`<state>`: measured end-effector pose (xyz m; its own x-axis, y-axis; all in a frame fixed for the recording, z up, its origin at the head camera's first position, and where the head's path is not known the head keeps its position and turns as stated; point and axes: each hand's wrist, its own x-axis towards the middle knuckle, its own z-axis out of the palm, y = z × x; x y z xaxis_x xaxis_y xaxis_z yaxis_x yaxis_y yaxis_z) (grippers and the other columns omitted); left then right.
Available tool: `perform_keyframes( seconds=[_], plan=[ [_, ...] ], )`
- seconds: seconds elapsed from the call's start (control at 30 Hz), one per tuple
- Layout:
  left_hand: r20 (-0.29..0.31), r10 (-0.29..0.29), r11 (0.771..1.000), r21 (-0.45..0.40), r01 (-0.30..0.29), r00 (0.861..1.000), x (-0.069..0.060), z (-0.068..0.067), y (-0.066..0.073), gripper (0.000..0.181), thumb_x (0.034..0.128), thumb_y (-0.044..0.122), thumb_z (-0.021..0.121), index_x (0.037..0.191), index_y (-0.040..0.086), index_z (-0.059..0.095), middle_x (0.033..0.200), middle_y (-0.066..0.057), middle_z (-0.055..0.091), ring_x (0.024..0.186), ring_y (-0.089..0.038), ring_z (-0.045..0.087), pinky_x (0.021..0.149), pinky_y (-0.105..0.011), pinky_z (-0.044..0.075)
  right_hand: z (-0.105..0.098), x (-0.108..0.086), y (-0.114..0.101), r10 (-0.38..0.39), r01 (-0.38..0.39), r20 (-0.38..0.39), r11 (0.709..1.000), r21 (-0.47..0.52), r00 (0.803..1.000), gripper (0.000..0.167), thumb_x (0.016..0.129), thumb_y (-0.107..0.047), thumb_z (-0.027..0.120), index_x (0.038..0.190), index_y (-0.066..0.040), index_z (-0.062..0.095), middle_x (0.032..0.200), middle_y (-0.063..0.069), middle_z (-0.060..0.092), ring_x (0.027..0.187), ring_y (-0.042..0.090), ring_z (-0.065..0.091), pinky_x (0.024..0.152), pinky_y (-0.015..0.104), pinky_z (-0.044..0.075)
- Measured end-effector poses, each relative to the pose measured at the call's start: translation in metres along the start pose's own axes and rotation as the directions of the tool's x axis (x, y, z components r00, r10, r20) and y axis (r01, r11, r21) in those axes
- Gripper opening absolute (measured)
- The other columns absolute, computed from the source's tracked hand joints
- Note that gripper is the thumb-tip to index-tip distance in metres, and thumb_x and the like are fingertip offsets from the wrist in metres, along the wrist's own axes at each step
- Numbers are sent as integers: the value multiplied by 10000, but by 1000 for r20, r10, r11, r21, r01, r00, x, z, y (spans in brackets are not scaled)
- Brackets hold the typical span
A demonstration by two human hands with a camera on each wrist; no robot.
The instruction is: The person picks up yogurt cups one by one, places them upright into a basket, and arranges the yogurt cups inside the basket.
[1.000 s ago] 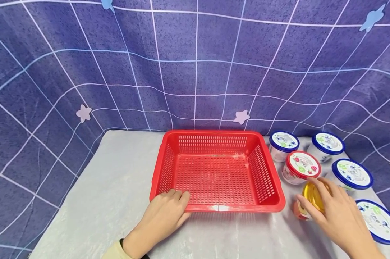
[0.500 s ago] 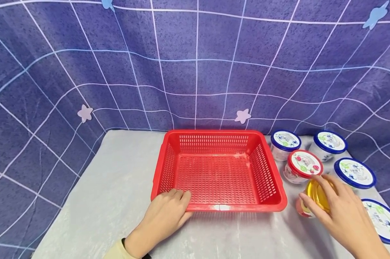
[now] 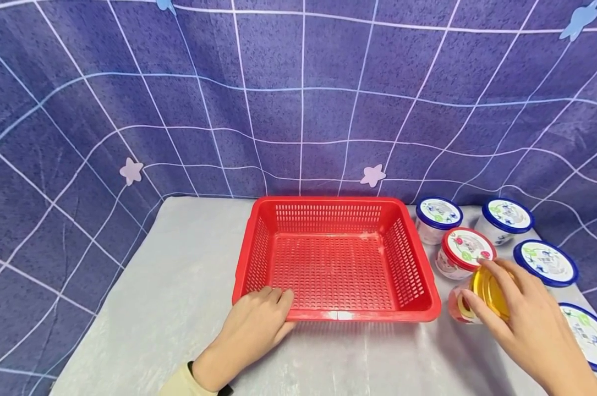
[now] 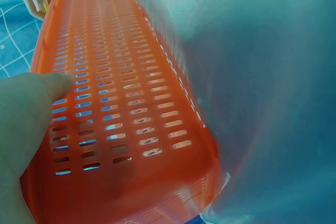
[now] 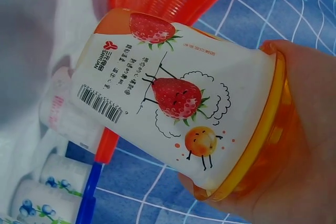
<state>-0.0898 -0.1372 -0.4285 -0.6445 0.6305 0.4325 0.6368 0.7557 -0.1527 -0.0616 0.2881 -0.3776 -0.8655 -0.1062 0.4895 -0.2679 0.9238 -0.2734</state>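
Observation:
A red perforated plastic basket (image 3: pixel 328 202) stands at mid-table. My left hand (image 3: pixel 256 314) grips its front rim near the left corner, fingers over the edge; the left wrist view shows the thumb (image 4: pixel 59 85) against the outer wall (image 4: pixel 115 93). To the right of the basket, my right hand (image 3: pixel 531 319) holds a yogurt cup (image 5: pixel 173 93) by its yellow lid end (image 3: pixel 491 291), thumb on one side and fingers on the other. The cup is white with strawberry drawings and is tilted. Just behind it sits a red-lidded cup (image 3: pixel 469 247). My palm hides part of the yellow lid.
Several blue-lidded cups stand at the right, among them one behind the red-lidded cup (image 3: pixel 439 213), one at the back corner (image 3: pixel 508 214) and one beside my right hand (image 3: pixel 586 335). A purple-blue grid curtain (image 3: pixel 278 110) rises behind the grey tabletop (image 3: pixel 179 264).
The yogurt cup has risen slightly and tipped a little in my right hand. My left hand keeps its hold on the basket rim. The head view has shifted slightly.

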Motion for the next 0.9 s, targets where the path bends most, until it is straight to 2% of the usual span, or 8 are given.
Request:
perform_keyframes(
  seconds=[0.1, 0.2, 0.3, 0.33, 0.47, 0.67, 0.77, 0.9],
  plan=[
    [8, -2, 1000, -5, 2, 1000, 0, 0, 1, 409, 760, 444, 762, 832, 123, 519, 661, 18, 536, 595, -188, 556, 487, -316, 414, -4, 0, 0, -4, 4, -12, 1000, -2, 1000, 624, 810, -321, 787, 1298, 0, 565, 1229, 249, 535, 1031, 475, 491, 844, 699, 392],
    [7, 1, 1000, -6, -1, 1000, 0, 0, 1, 407, 766, 448, 760, 836, 124, 524, 662, 21, 535, 596, -185, 556, 489, -314, 417, -9, -1, 2, -20, 21, -39, 1000, 8, 999, 631, 799, -305, 794, 1300, 4, 567, 1248, 270, 535, 1075, 496, 487, 965, 679, 359],
    [2, 5, 1000, -4, -5, 1000, 0, 0, 1, 414, 765, 452, 761, 826, 125, 516, 655, 22, 530, 589, -183, 551, 484, -309, 412, -13, -2, 2, -16, 17, -54, 1000, 17, 998, 636, 811, -311, 783, 1318, 3, 559, 1285, 304, 514, 1127, 534, 457, 1104, 624, 254],
    [1, 5, 1000, -3, -5, 1000, 0, 0, 0, 415, 763, 451, 763, 818, 126, 509, 649, 23, 524, 584, -181, 546, 480, -306, 407, -13, -2, 2, -15, 17, -58, 1000, 20, 998, 632, 811, -306, 782, 1317, 1, 561, 1287, 304, 514, 1127, 533, 457, 1115, 611, 247],
    [0, 7, 1000, 2, -7, 1000, 1, -1, 0, 416, 757, 448, 765, 813, 125, 510, 648, 22, 527, 577, -179, 541, 472, -300, 402, -15, -1, -1, 9, -7, -67, 1000, 24, 998, 642, 823, -315, 773, 1337, -5, 547, 1294, 296, 504, 1123, 526, 448, 1111, 620, 250],
    [-4, 8, 1000, 8, -8, 1000, 1, -1, 0, 400, 760, 439, 751, 821, 121, 517, 658, 17, 536, 588, -188, 548, 482, -311, 417, -18, 4, -7, -1, 2, -64, 1000, 4, 998, 653, 827, -360, 764, 1358, -48, 545, 1321, 268, 503, 1156, 497, 442, 1043, 679, 301],
    [0, 4, 1000, 10, -4, 1000, 2, -1, -1, 411, 755, 436, 766, 804, 125, 503, 651, 21, 529, 580, -184, 539, 475, -305, 407, -20, 7, -9, -45, 45, -86, 999, -1, 995, 646, 801, -339, 777, 1338, -47, 565, 1315, 265, 516, 1151, 488, 456, 1036, 667, 325],
    [15, -3, 1000, 11, 3, 1000, 1, -3, 0, 434, 740, 444, 791, 797, 124, 503, 653, 27, 529, 576, -177, 531, 472, -297, 400, -20, 11, -13, -111, 110, -106, 994, -12, 988, 671, 751, -310, 790, 1328, -38, 581, 1285, 260, 540, 1122, 478, 480, 967, 664, 370]
  ],
)
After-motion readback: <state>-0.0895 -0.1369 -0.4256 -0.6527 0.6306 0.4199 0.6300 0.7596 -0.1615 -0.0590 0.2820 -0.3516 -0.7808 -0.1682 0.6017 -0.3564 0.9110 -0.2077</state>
